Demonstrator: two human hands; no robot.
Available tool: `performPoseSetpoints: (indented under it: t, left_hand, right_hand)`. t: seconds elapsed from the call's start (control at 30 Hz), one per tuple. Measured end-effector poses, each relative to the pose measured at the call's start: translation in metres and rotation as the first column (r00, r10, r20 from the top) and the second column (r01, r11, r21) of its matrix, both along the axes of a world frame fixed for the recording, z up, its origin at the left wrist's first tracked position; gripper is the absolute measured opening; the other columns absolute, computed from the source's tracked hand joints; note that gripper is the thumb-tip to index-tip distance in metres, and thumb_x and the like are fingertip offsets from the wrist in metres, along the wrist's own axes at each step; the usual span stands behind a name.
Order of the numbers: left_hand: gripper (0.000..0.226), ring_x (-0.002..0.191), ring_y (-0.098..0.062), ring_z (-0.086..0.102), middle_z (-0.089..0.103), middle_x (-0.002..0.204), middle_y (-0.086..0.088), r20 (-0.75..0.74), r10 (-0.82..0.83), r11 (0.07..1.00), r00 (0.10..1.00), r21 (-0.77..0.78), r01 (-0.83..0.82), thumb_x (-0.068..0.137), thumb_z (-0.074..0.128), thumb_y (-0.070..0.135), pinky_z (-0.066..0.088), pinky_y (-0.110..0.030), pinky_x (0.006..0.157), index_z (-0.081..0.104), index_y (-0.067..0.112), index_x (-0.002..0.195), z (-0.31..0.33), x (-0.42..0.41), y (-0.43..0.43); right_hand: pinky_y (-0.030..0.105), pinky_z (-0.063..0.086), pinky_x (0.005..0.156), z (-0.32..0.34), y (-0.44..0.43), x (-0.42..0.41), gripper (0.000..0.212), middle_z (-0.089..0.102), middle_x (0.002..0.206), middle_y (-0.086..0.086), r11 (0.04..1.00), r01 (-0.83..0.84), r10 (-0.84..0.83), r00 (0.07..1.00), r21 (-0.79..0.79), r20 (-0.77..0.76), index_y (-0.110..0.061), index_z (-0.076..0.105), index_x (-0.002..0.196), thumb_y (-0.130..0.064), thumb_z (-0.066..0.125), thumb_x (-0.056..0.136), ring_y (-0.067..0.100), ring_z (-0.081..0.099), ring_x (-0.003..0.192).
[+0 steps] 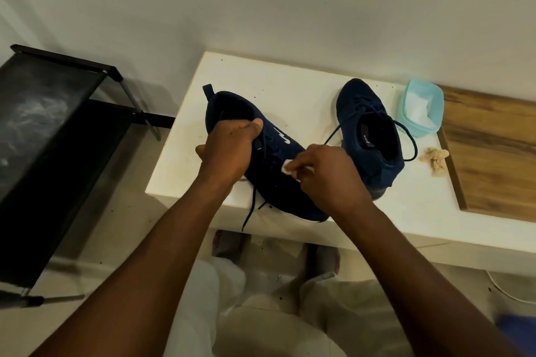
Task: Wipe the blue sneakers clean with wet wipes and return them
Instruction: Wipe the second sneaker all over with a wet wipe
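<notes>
Person stands at a white table point(293, 78), both bare forearms reaching in from below. One blue sneaker point(277, 194) lies at the table's near-left corner, heel and pull tab pointing away to the left, toe toward the person at the front edge. It may be resting on its sole or tipped slightly up; the hands hide the contact. Left hand point(229, 151) grips it at the collar, fingers curled over the tongue side, thumb lying across the rim of the opening. Right hand point(329, 175) is just beside it over the laced midsection, fingertips bunched and pinching a small white wet wipe point(288, 167) that touches the upper near the white logo. A loose lace end hangs over the table's front edge. The second sneaker point(361, 101) stands upright on the table to the right, toe away from the person, laces undone and trailing on the tabletop, not touched by either hand. Just beside its far right side sits a light blue tub point(420, 129) with white sheets inside. A crumpled, tan-stained wipe point(435, 159) lies near the tub, at the edge of a wooden board point(493, 151) that covers the table's right part. Dark specks dot the tabletop near the heel. A black shoe rack point(43, 113) stands on the floor to the left, well apart from the table.
</notes>
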State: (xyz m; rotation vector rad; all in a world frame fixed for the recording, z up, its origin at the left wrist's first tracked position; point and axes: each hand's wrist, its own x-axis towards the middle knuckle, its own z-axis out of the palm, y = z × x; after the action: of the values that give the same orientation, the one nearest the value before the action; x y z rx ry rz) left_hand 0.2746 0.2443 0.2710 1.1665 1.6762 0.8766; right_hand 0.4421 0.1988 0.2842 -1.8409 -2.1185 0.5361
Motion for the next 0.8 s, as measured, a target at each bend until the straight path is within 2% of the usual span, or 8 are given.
performPoseSetpoints:
  t: [0.13,0.17,0.27,0.37,0.43,0.53,0.7,0.8]
  left_hand:
    - [0.033,0.092,-0.021,0.063,0.067,0.08,0.006,0.006,0.011,1.0,1.0,0.002,-0.011,0.091,0.054,0.054,0.04,-0.056,0.106,0.07,0.029,0.076,-0.003,0.001,0.004]
    - [0.031,0.094,-0.023,0.064,0.069,0.081,0.002,0.022,0.021,1.0,1.0,0.012,-0.022,0.088,0.054,0.056,0.041,-0.056,0.105,0.07,0.033,0.075,-0.005,-0.001,0.004]
    - [0.041,0.091,-0.021,0.063,0.073,0.086,-0.006,0.018,0.059,0.997,0.998,0.044,-0.06,0.091,0.056,0.053,0.036,-0.053,0.107,0.073,0.017,0.084,-0.006,0.0,0.001]
    - [0.037,0.091,-0.015,0.055,0.068,0.08,0.003,0.03,0.106,0.993,0.994,0.043,-0.108,0.099,0.056,0.044,0.027,-0.043,0.1,0.075,0.015,0.088,-0.002,0.006,-0.001]
    - [0.033,0.092,-0.012,0.057,0.068,0.073,0.01,0.108,0.127,0.991,0.986,0.025,-0.131,0.096,0.058,0.047,0.029,-0.043,0.106,0.076,0.025,0.079,0.003,0.009,0.0]
    - [0.032,0.092,-0.013,0.066,0.069,0.067,0.021,0.184,0.174,0.982,0.967,0.048,-0.185,0.095,0.058,0.047,0.036,-0.054,0.112,0.072,0.038,0.067,0.011,0.001,0.005]
    - [0.037,0.076,-0.017,0.064,0.063,0.061,0.013,-0.065,0.053,0.99,0.996,0.135,-0.044,0.094,0.053,0.053,0.042,-0.06,0.104,0.063,0.026,0.07,0.01,-0.015,0.002]
    - [0.03,0.081,-0.008,0.055,0.063,0.076,0.014,-0.325,-0.027,0.991,0.945,0.113,0.067,0.101,0.048,0.051,0.024,-0.038,0.104,0.064,0.028,0.09,0.013,-0.009,-0.002]
  right_hand:
    - [0.04,0.055,0.074,0.007,0.016,-0.028,0.02,0.07,0.095,0.01,0.957,0.01,0.024,0.993,0.289,-0.113,-0.015,0.076,0.108,-0.013,0.061,0.096,0.025,0.065,0.083]
    - [0.04,0.055,0.073,0.006,0.018,-0.033,0.02,0.069,0.094,0.01,0.953,0.0,0.034,0.994,0.303,-0.107,-0.015,0.076,0.108,-0.012,0.06,0.096,0.026,0.065,0.082]
    - [0.037,0.052,0.071,-0.005,0.014,-0.022,0.024,0.065,0.093,0.007,0.983,-0.046,0.045,0.999,0.176,0.015,-0.019,0.075,0.108,-0.01,0.058,0.095,0.026,0.063,0.082]
    - [0.033,0.051,0.078,-0.009,0.001,0.003,0.028,0.068,0.104,0.002,1.0,-0.015,0.014,0.998,0.008,0.066,-0.023,0.076,0.11,-0.009,0.062,0.091,0.023,0.064,0.091]
    - [0.028,0.05,0.077,-0.004,-0.003,0.009,0.027,0.069,0.103,0.002,0.997,0.042,-0.043,0.999,0.065,0.015,-0.022,0.076,0.11,-0.008,0.062,0.091,0.021,0.064,0.09]
    - [0.013,0.045,0.071,0.003,-0.001,0.001,0.019,0.067,0.097,-0.002,0.946,0.148,-0.099,0.979,0.289,-0.176,-0.018,0.075,0.108,-0.012,0.063,0.094,0.01,0.061,0.083]
    - [0.015,0.052,0.074,-0.02,0.018,-0.008,0.011,0.068,0.094,-0.009,0.94,0.283,-0.186,0.892,0.19,-0.411,-0.021,0.073,0.1,-0.016,0.067,0.092,0.002,0.062,0.083]
    - [0.014,0.053,0.073,-0.031,0.024,-0.011,0.009,0.071,0.093,-0.01,0.937,0.336,-0.244,0.828,0.098,-0.505,-0.019,0.072,0.098,-0.014,0.069,0.091,0.001,0.065,0.084]
